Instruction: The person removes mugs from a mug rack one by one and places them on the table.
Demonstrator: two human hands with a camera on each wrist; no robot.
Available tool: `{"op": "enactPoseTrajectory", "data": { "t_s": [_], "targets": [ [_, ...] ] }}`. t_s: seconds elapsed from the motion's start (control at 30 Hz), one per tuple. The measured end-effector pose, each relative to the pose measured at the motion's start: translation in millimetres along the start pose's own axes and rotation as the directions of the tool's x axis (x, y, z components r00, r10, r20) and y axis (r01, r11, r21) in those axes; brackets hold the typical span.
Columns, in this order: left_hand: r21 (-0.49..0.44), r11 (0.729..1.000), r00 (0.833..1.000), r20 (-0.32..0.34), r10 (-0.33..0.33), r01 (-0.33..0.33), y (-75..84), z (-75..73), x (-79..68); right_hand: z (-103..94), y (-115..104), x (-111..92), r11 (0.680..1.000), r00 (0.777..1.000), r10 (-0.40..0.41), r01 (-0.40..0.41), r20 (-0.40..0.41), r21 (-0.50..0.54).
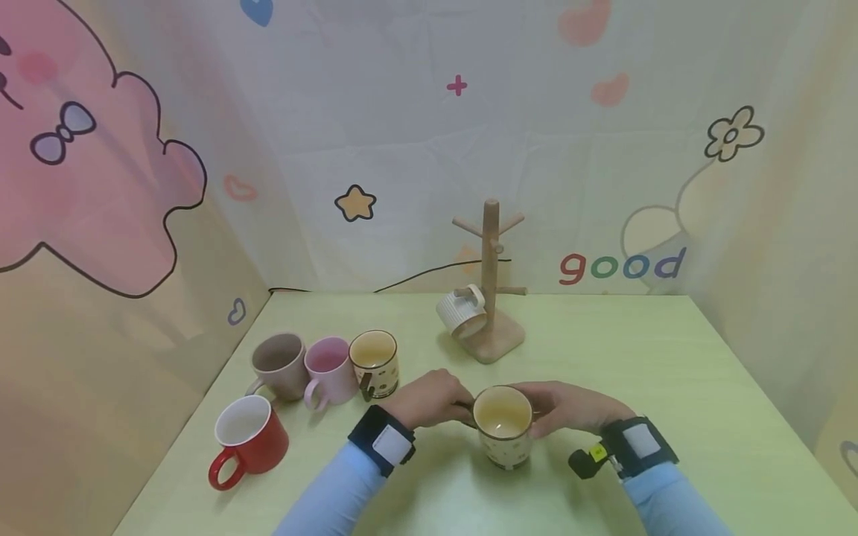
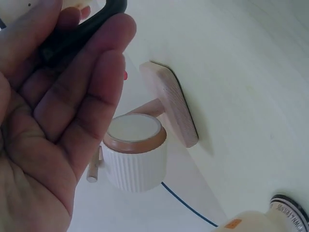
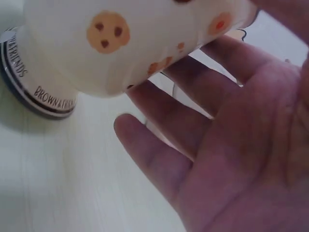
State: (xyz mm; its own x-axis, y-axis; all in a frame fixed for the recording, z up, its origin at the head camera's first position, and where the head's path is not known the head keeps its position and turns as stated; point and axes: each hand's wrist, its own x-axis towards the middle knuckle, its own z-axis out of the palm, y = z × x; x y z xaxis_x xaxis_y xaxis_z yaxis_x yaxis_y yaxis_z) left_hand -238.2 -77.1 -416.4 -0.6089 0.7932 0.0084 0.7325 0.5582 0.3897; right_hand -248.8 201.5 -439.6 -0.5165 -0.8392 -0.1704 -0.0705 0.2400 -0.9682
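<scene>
A cream mug with a dark rim stands between the two hands at the front middle of the table. My left hand pinches its dark handle, seen between thumb and fingers in the left wrist view. From the other side, my right hand holds the mug's body, thumb in front and fingers behind. Cookie prints and lettering round the base show on this mug in the right wrist view. Behind it, a white ribbed mug hangs tilted on a wooden mug tree.
On the left stand a red mug, a grey-brown mug, a pink mug and a second cream patterned mug. Bare pegs stick out of the tree's upper part. A printed cloth hangs behind the table.
</scene>
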Motion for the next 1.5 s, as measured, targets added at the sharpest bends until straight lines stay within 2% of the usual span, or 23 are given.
{"op": "enactPoseTrajectory", "data": {
  "t_s": [0.13, 0.27, 0.37, 0.43, 0.5, 0.53, 0.6, 0.67, 0.7, 0.77, 0.8, 0.9, 1.0, 1.23, 1.33, 1.5],
  "targets": [
    [-0.041, 0.997, 0.998, -0.010, -0.063, 0.062, -2.3, 0.9, -2.5, 3.0, -2.2, -4.0, 0.998, 0.995, -0.009, 0.003, -0.096, -0.058],
    [-0.064, 0.991, 0.991, -0.049, -0.121, 0.117, -2.2, 1.7, -5.5, 9.6, -8.0, -5.5, 0.989, 0.979, -0.024, -0.007, -0.203, -0.150],
    [-0.072, 0.983, 0.979, -0.100, -0.177, 0.170, -1.1, 2.9, -7.6, 16.7, -14.8, -6.4, 0.973, 0.952, -0.013, -0.059, -0.307, -0.224],
    [-0.076, 0.975, 0.965, -0.142, -0.220, 0.211, -0.1, 3.9, -9.3, 22.5, -18.7, -7.2, 0.944, 0.916, 0.016, -0.146, -0.401, -0.295],
    [-0.094, 0.963, 0.945, -0.187, -0.267, 0.253, 1.0, 5.1, -11.3, 29.0, -23.5, -8.7, 0.883, 0.871, 0.044, -0.263, -0.490, -0.388],
    [-0.101, 0.957, 0.935, -0.209, -0.288, 0.273, 1.7, 5.6, -12.5, 32.0, -24.5, -9.3, 0.840, 0.848, 0.053, -0.323, -0.527, -0.435],
    [-0.111, 0.946, 0.912, -0.252, -0.323, 0.304, 3.3, 6.6, -15.0, 37.4, -24.9, -10.7, 0.734, 0.812, 0.061, -0.431, -0.581, -0.525],
    [-0.120, 0.937, 0.892, -0.288, -0.350, 0.329, 5.4, 7.4, -17.5, 41.7, -24.6, -12.3, 0.635, 0.794, 0.055, -0.496, -0.606, -0.592],
    [-0.122, 0.932, 0.881, -0.304, -0.362, 0.341, 6.8, 7.6, -18.8, 43.3, -23.5, -12.8, 0.600, 0.786, 0.056, -0.520, -0.616, -0.608],
    [-0.130, 0.922, 0.861, -0.330, -0.387, 0.364, 9.4, 8.3, -21.9, 46.1, -22.6, -14.2, 0.553, 0.774, 0.057, -0.551, -0.631, -0.625],
    [-0.132, 0.918, 0.851, -0.344, -0.396, 0.374, 11.0, 8.5, -23.7, 47.3, -22.5, -14.9, 0.542, 0.770, 0.056, -0.558, -0.635, -0.629],
    [-0.162, 0.904, 0.820, -0.381, -0.428, 0.397, 15.9, 7.7, -30.6, 50.4, -23.7, -16.0, 0.541, 0.767, 0.059, -0.562, -0.639, -0.625],
    [-0.198, 0.891, 0.791, -0.411, -0.453, 0.407, 19.8, 6.3, -40.1, 53.5, -25.6, -16.8, 0.557, 0.770, 0.054, -0.552, -0.636, -0.621],
    [-0.172, 0.894, 0.730, -0.524, -0.439, 0.414, 24.9, 0.7, -72.6, 56.8, -27.3, -18.1, 0.561, 0.774, 0.029, -0.537, -0.633, -0.630],
    [-0.177, 0.875, 0.700, -0.539, -0.469, 0.450, 26.7, -3.3, -86.7, 57.8, -28.9, -18.9, 0.575, 0.771, 0.032, -0.535, -0.636, -0.619],
    [-0.206, 0.827, 0.656, -0.523, -0.544, 0.522, 29.3, -11.4, -105.4, 59.3, -27.8, -19.6, 0.582, 0.765, 0.049, -0.545, -0.642, -0.604]
  ]
}}
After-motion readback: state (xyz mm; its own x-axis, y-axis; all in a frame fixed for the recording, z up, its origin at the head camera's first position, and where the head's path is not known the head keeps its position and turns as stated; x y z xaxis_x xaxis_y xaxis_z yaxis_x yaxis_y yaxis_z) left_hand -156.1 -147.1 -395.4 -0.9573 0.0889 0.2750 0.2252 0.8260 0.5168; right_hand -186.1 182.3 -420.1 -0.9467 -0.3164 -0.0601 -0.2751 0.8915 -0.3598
